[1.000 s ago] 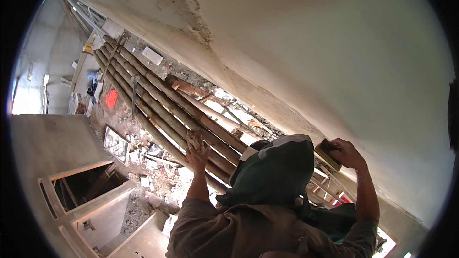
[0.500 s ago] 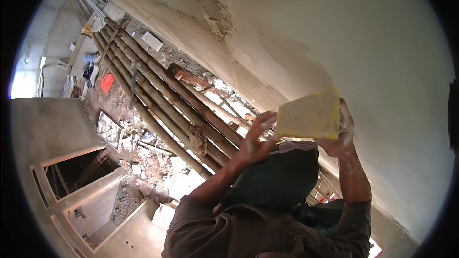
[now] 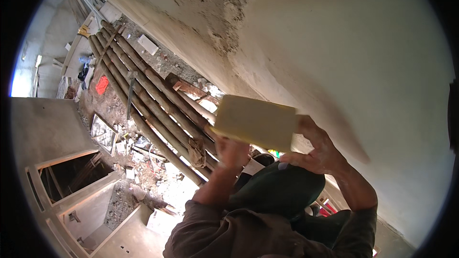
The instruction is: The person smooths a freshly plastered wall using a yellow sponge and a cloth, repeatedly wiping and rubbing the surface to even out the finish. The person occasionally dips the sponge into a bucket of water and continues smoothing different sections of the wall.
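Lower left of the frame: a pale wooden door frame [image 3: 71,181] opens onto a dark recess, seen from well above. Beside it the floor [image 3: 143,172] is bare earth strewn with rubble, scraps and a small red object [image 3: 102,85].

Left of centre: a bundle of long round poles [image 3: 143,91] runs diagonally from the upper left toward the middle, close along the foot of the wall.

Centre: the left hand [image 3: 233,153] is closed on the lower left edge of a flat pale-yellow board [image 3: 256,122], with its fingers partly hidden behind it. The board is raised above a dark green hood [image 3: 277,188] and sits close against the wall [image 3: 358,43]. Whether it touches the plaster cannot be told, and it may be a float or a foam block.

Right of centre: the right hand [image 3: 318,150] grasps the board's right edge, thumb toward the camera.

The step in hand appears to be bringing the board up to the wall face. The next move probably calls for both grips to hold it flat and level with even pressure.

Upper right: the wall is smooth and cream-coloured. A rough, crumbled patch [image 3: 229,14] breaks its surface near the top centre.
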Tool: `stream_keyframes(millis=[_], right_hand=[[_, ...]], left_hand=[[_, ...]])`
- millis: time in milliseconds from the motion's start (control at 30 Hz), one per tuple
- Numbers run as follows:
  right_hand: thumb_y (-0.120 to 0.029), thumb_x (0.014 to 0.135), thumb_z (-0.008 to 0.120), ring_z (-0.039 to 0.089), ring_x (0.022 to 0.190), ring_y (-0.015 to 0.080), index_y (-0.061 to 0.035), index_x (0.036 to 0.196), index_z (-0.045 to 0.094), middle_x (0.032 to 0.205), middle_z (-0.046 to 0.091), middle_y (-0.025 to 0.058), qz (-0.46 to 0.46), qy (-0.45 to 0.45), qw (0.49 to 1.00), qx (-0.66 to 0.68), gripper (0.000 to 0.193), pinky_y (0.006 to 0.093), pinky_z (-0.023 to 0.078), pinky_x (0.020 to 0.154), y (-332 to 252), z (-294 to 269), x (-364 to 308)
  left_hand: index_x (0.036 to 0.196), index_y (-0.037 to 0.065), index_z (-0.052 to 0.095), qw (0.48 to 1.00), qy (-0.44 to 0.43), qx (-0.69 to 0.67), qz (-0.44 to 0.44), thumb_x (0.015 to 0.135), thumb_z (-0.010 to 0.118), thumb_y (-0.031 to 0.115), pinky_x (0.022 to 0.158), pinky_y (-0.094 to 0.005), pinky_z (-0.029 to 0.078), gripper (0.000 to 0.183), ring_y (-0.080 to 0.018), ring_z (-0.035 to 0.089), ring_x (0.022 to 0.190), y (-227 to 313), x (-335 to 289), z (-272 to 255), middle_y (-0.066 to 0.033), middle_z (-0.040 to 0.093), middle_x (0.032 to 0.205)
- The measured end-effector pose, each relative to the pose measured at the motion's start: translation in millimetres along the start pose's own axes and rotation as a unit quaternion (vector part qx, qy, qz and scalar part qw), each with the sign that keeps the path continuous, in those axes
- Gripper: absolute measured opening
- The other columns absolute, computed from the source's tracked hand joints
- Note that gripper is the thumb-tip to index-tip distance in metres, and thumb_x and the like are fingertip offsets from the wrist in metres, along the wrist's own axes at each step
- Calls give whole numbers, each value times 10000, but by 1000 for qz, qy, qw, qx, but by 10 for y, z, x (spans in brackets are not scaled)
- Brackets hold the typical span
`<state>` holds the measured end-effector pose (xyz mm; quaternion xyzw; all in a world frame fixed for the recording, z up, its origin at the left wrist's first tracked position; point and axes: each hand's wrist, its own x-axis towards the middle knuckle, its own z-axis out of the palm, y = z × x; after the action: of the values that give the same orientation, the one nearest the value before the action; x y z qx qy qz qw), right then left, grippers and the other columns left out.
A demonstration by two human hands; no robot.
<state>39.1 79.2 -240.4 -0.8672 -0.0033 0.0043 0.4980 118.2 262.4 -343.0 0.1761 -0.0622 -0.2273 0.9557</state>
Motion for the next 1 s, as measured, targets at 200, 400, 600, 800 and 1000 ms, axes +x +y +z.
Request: stream_keyframes(millis=[200, 400, 600, 800, 1000], right_hand=[[-225, 854, 661, 616, 976, 253, -12, 1007, 649, 1004, 657, 119, 176, 51, 983, 16, 262, 356, 462, 874, 384, -248, -983], [-144, 873, 612, 635, 920, 251, 16, 985, 640, 963, 660, 138, 290, 103, 951, -24, 198, 334, 479, 827, 564, -101, -1740], [-239, 909, 619, 635, 869, 216, 25, 1000, 644, 949, 662, 140, 346, 121, 930, 6, 280, 317, 491, 773, 545, 69, -2100], [-202, 915, 610, 634, 843, 221, 30, 1003, 637, 936, 660, 144, 343, 132, 930, -4, 250, 321, 491, 764, 614, 112, -2216], [-168, 916, 595, 632, 812, 176, 11, 1020, 634, 968, 651, 124, 340, 122, 932, 21, 211, 277, 501, 625, 687, 126, -2087]], left_hand=[[1126, 42, 532, 919, 361, 159, 3, 950, 571, 288, 866, -367, 488, 305, -185, 582, 998, -419, 632, -1237, -76, 593, 1098], [971, 36, 489, 870, 427, 248, 19, 914, 530, 544, 751, -397, 492, 513, -210, 550, 865, -1315, 1039, -2200, -95, 560, 968], [1012, 12, 437, 835, 496, 237, 11, 923, 483, 562, 784, -396, 495, 559, -213, 520, 829, -1761, 1454, -2271, -134, 515, 1019], [1033, -68, 466, 854, 393, 318, 122, 950, 462, 487, 679, -367, 508, 562, -224, 559, 839, -1403, 1456, -977, -171, 536, 961], [988, -3, 536, 770, 29, 482, 416, 975, 455, 309, 741, -382, 460, 323, -234, 558, 875, -1355, 819, 18, -126, 565, 902]])
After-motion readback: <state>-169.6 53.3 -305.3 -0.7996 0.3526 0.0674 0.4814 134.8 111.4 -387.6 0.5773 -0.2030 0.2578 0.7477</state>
